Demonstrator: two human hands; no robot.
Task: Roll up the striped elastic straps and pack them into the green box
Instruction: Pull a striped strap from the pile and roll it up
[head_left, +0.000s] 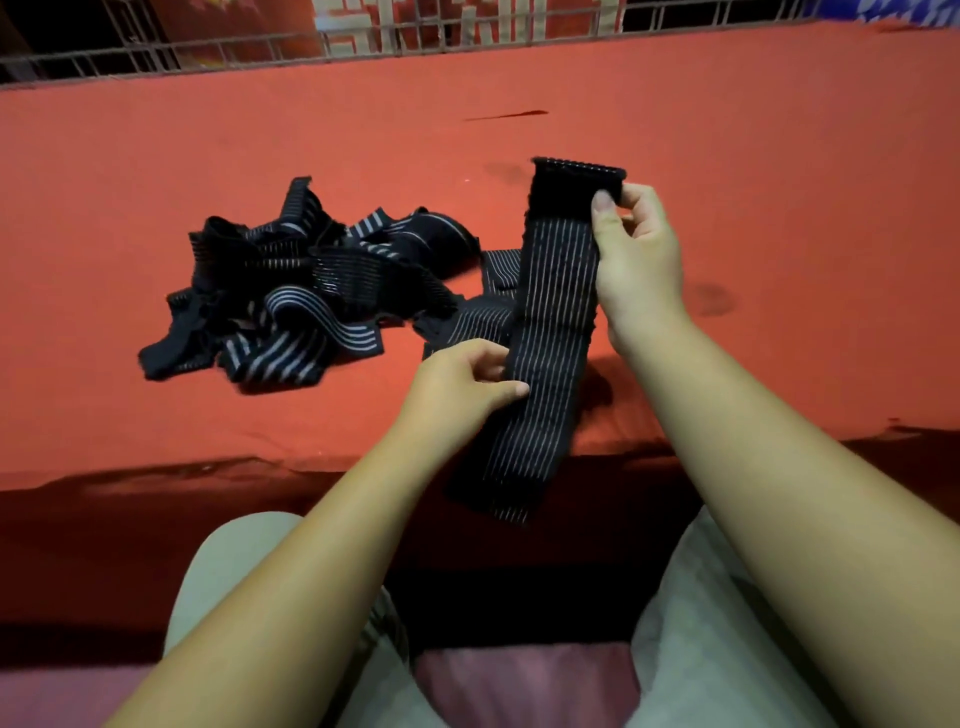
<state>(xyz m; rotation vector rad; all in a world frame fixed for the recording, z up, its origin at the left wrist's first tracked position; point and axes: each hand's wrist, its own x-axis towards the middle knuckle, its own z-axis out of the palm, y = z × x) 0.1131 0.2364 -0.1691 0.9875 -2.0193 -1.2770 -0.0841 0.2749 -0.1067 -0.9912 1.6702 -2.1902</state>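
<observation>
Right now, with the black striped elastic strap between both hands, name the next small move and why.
Probably curl the top end over to start rolling: the right hand pinches the black striped elastic strap there, the left hand holds its edge lower down, and it hangs flat, unrolled.

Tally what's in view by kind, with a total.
Hands: 2 (left hand, right hand)
Held strap, pinched by both hands: 1
Heap of straps: 1, too tangled to count singly
Red cloth: 1
Green box: 0 in view
Total: 5
</observation>
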